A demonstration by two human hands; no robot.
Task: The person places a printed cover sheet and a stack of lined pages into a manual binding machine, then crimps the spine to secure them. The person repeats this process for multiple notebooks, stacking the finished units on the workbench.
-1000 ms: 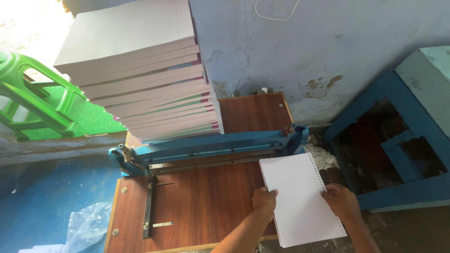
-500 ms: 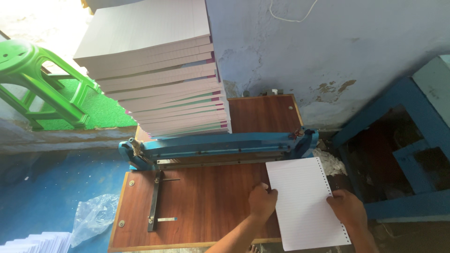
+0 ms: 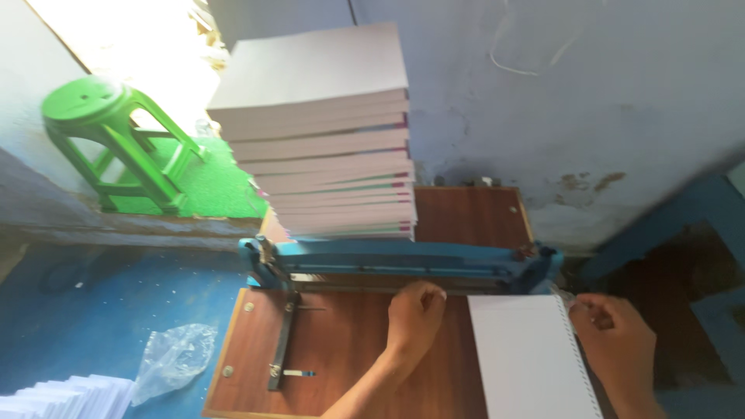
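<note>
A white sheet stack with a punched right edge lies on the brown wooden board of a blue paper-cutting machine. My left hand rests with curled fingers on the board by the machine's bar, just left of the sheets and not gripping them. At the sheets' upper right corner is my right hand, its fingers pinched at the punched edge. A tall pile of thick paper blocks stands behind the blue bar.
A green plastic stool stands at the upper left. On the blue floor lie a crumpled clear plastic bag and a fan of white sheets. A blue-grey wall rises behind; a blue frame stands at right.
The view has swung, so the machine sits further right. My left hand has left the sheets and moved up to the blue bar. My right hand has slid up to the sheets' top corner.
</note>
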